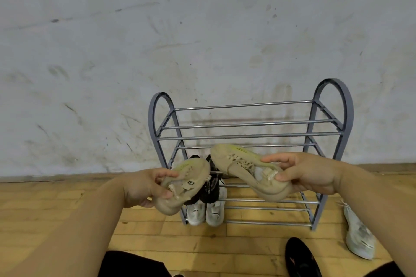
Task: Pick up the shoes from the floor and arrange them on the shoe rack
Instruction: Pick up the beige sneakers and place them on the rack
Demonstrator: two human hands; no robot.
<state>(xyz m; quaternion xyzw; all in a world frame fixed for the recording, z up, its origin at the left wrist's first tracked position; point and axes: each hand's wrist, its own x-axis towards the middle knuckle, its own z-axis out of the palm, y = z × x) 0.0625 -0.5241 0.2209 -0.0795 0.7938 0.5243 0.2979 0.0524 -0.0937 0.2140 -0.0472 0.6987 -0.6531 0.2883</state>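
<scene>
Each hand holds one beige knit sneaker in front of the shoe rack (247,135): left hand (144,189) fingers clasp the left sneaker (186,184) at its collar, right hand (308,173) fingers pinch the right sneaker (243,168) likewise. They look light and soft; the heel collar seems the firmest hold. The left sneaker partly hides the dark pair (208,189) behind it.

I see 2 beige knit sneakers (245,168) w/ yellow-green streaks, grey metal rack (247,135), white pair (206,211) & dark pair (208,186) on it, white shoe (358,236) + black shoe (301,258) on tan wood floor (67,204), scuffed grey-white wall (157,40).
</scene>
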